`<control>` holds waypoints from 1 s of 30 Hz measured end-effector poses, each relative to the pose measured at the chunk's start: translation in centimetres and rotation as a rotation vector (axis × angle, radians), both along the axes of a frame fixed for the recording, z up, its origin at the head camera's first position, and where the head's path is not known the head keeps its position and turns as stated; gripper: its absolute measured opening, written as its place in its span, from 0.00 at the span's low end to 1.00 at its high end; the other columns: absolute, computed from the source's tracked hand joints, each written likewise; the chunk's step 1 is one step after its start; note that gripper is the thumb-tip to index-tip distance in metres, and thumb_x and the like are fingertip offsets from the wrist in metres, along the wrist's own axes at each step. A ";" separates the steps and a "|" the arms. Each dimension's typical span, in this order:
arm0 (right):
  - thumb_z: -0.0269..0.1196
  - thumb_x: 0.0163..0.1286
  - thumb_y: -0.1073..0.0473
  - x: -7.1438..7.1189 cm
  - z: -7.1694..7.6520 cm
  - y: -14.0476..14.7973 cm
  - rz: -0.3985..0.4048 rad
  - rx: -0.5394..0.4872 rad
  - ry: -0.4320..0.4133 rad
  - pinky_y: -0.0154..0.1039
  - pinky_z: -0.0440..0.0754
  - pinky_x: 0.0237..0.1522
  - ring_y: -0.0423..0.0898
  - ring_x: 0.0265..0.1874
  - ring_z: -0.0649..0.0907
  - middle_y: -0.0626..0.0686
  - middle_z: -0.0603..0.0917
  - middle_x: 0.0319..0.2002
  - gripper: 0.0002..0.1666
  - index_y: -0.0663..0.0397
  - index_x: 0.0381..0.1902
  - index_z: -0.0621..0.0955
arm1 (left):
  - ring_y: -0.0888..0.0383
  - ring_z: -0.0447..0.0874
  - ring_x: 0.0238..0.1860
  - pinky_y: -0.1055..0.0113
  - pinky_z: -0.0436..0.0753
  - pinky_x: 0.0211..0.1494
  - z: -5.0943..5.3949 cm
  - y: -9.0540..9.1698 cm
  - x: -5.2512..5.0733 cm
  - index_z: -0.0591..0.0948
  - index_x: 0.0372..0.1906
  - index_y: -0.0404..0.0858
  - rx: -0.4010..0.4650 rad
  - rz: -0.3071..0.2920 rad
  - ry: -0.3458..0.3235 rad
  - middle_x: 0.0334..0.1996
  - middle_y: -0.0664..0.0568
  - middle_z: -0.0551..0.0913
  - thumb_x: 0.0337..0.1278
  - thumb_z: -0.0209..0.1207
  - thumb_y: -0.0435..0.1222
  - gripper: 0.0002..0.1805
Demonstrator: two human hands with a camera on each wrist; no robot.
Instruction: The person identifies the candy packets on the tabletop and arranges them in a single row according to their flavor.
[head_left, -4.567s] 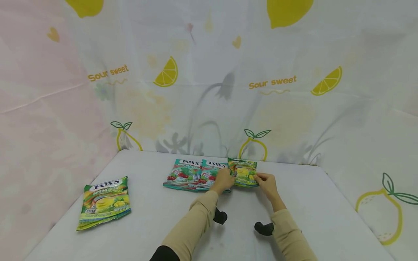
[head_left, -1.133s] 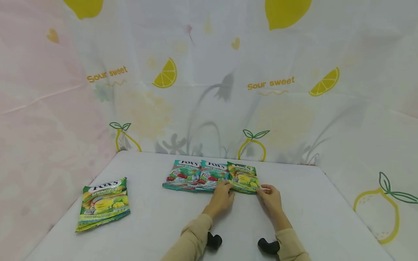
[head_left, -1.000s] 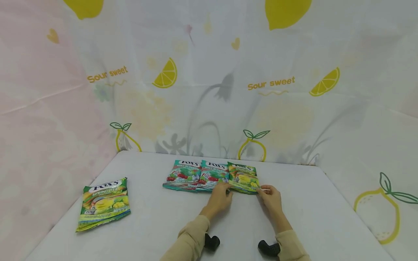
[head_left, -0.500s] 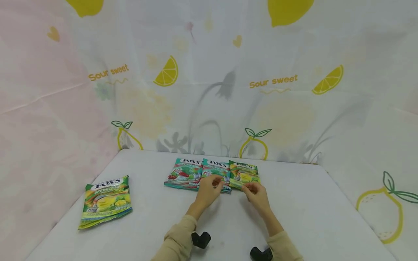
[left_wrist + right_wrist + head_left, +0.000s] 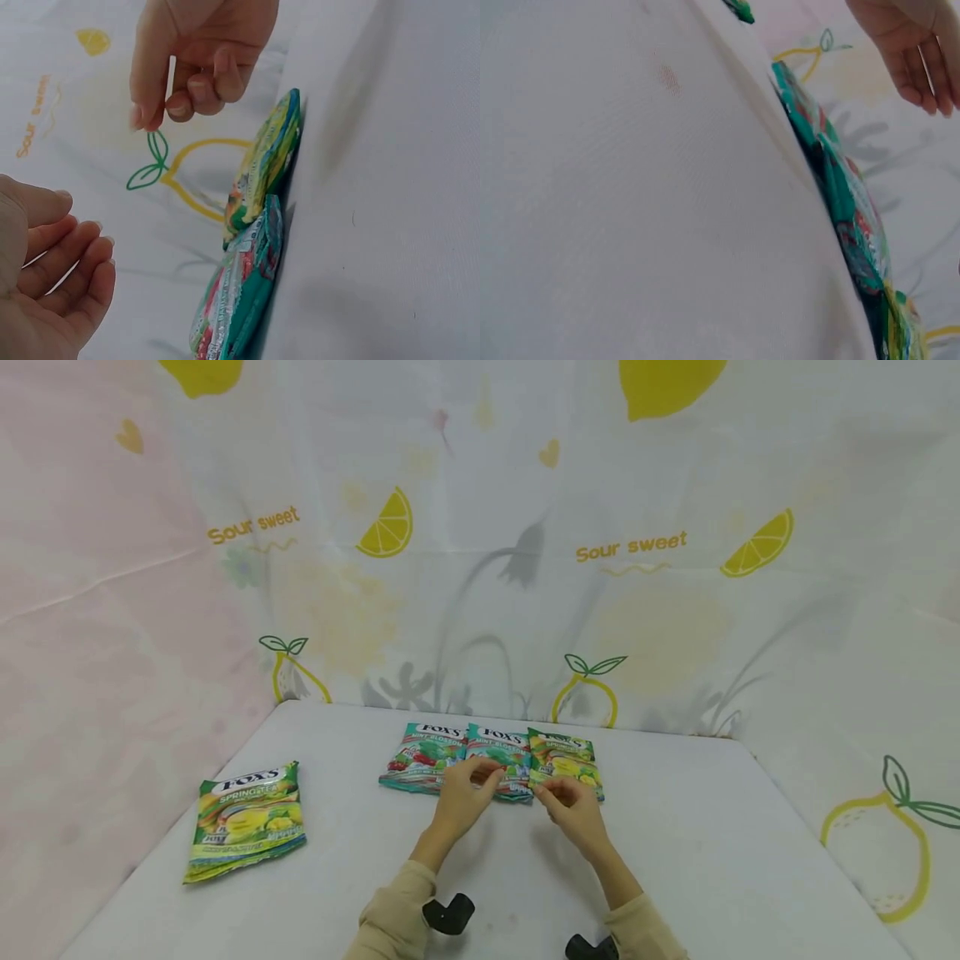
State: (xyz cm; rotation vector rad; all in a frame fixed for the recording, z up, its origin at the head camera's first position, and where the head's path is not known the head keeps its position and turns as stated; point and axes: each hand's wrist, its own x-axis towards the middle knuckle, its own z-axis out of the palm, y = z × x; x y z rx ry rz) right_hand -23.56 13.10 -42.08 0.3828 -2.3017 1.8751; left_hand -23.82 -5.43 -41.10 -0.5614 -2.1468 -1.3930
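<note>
My left hand hovers before the middle bag of the row, a teal mint blossom candy bag. My right hand hangs in front of the green spring tea candy bag on the row's right. Its fingers are loosely bent. In the left wrist view, both the left hand and the right hand are held apart from the bags, with nothing in them. Another teal candy bag lies leftmost in the row. The bags' neighbouring edges touch or slightly overlap; the hands partly cover the front edges.
A further green spring tea candy bag lies at the table's left side, with what looks like a second bag's edge beneath it. A white table carries everything. Behind stands a lemon-printed cloth backdrop.
Earlier both hands held the right-hand green bag, which then slid slightly nearer. Since then both hands have let go and drawn left and back; the bags now lie still.
</note>
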 end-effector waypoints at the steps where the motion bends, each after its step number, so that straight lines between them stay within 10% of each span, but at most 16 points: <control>1: 0.61 0.63 0.69 0.4 0.6 -0.2 0.007 0.005 0.004 0.28 0.68 0.20 0.37 0.17 0.70 0.52 0.75 0.21 0.06 0.71 0.31 0.79 | 0.52 0.83 0.30 0.70 0.81 0.34 0.1 -0.1 0.2 0.82 0.34 0.29 0.011 -0.004 -0.003 0.30 0.45 0.85 0.55 0.61 0.28 0.04; 7: 0.59 0.64 0.70 2.1 2.9 -1.4 0.055 0.021 0.026 0.28 0.70 0.21 0.37 0.19 0.72 0.54 0.76 0.23 0.06 0.74 0.32 0.79 | 0.53 0.83 0.30 0.69 0.81 0.34 0.6 -1.6 1.3 0.83 0.34 0.30 0.008 0.042 -0.014 0.30 0.46 0.85 0.54 0.62 0.27 0.04; 23: 0.58 0.65 0.70 2.0 3.1 -4.4 0.196 0.010 0.087 0.27 0.74 0.24 0.37 0.21 0.75 0.68 0.78 0.27 0.07 0.75 0.34 0.79 | 0.54 0.83 0.27 0.68 0.81 0.32 0.8 -6.8 3.9 0.83 0.32 0.28 0.029 0.209 0.043 0.28 0.46 0.86 0.49 0.65 0.26 0.04; 30: 0.58 0.64 0.72 1.7 2.7 -6.2 0.255 -0.005 0.156 0.28 0.74 0.23 0.35 0.19 0.74 0.60 0.78 0.23 0.05 0.75 0.32 0.78 | 0.57 0.83 0.27 0.69 0.81 0.32 1.1 -8.3 4.5 0.83 0.31 0.29 0.028 0.255 0.044 0.27 0.47 0.85 0.49 0.65 0.27 0.04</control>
